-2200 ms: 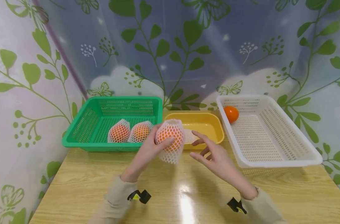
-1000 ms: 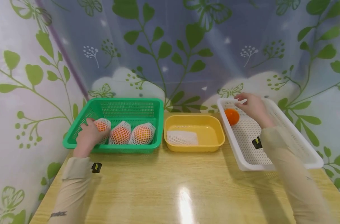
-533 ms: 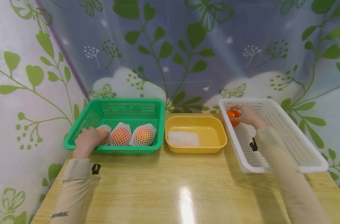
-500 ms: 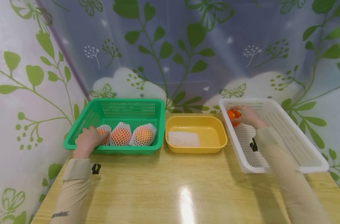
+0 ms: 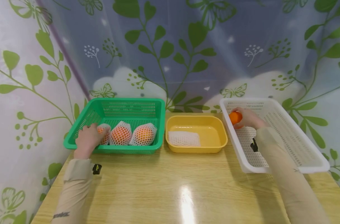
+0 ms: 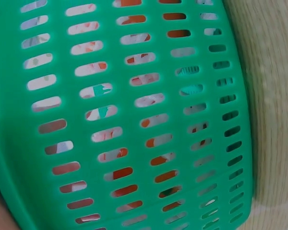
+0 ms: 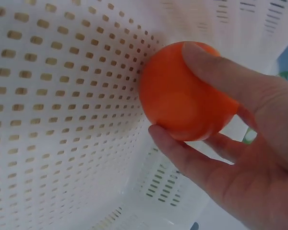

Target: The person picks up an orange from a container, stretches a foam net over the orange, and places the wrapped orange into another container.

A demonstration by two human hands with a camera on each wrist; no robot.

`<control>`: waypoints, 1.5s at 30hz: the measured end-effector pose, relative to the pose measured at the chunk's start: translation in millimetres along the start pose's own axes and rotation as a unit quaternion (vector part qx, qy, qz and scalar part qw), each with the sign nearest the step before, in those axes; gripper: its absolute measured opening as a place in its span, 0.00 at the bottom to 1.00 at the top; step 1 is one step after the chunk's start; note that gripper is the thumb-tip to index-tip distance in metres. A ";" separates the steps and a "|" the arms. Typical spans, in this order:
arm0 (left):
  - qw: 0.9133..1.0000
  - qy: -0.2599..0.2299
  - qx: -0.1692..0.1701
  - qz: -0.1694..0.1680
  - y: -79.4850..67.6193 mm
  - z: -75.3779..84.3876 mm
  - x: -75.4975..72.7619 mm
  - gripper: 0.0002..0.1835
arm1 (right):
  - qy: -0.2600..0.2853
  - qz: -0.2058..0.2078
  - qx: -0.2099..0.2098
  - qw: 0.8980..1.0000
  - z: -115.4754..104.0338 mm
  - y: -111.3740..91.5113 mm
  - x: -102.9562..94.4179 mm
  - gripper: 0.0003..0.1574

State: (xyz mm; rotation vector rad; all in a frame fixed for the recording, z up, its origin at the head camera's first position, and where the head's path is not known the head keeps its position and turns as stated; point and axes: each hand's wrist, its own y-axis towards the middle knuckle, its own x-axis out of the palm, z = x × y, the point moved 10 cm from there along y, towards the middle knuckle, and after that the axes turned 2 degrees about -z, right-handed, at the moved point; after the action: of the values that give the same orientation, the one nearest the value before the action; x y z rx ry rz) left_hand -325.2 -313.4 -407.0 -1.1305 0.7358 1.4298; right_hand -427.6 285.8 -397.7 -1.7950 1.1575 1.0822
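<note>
In the head view, my left hand (image 5: 88, 138) reaches over the near left part of the green basket (image 5: 160, 124). Its thumb and fingers lie around the leftmost orange (image 5: 104, 137) in a white foam net, which the hand partly hides. Two more netted oranges, a middle one (image 5: 121, 134) and a right one (image 5: 143, 135), sit beside it. My right hand (image 5: 249, 118) grips a bare orange (image 7: 182, 93) inside the white basket (image 7: 53, 139), thumb on one side and fingers on the other. The left wrist view shows mostly the green basket's slotted wall (image 6: 129, 124).
Between the baskets stands a yellow tray (image 5: 212, 133) with a flat white foam net (image 5: 184, 138) at its left. All three containers are on the wooden table (image 5: 147, 183), backed by a patterned curtain (image 5: 170, 56).
The left hand brought a netted orange from mid-table into the green basket and has stayed there. The right hand moved into the white basket and took hold of the bare orange, which has shifted slightly.
</note>
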 end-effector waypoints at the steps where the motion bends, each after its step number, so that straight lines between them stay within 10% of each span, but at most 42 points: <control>1: 1.000 -0.005 0.000 0.015 0.2 -0.2 -2.5 0.48 | 0.004 -0.002 0.001 1.000 1.2 -0.7 0.2 0.47; 11: 0.986 -0.065 0.036 0.152 -9.6 11.2 -30.5 0.38 | 0.043 -0.053 0.055 0.996 16.7 -15.5 -14.5 0.51; 22: 0.943 -0.145 0.158 0.255 -57.0 89.4 -66.7 0.26 | 0.071 -0.015 0.072 0.995 -6.9 -45.2 -65.8 0.55; 36: 0.870 -0.188 0.362 0.277 -117.4 210.4 -60.2 0.17 | 0.175 0.034 0.032 0.983 -69.4 -89.8 -78.5 0.52; 45: 0.849 -0.163 0.446 0.231 -147.0 272.3 -27.7 0.24 | 0.253 0.059 -0.012 0.966 -112.8 -115.9 -52.0 0.48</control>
State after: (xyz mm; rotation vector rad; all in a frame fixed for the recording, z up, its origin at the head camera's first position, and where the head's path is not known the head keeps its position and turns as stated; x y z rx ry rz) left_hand -248.4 -48.5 -264.0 0.0257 1.2879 1.3505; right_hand -302.5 240.3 -292.2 -2.1148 1.5693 0.7154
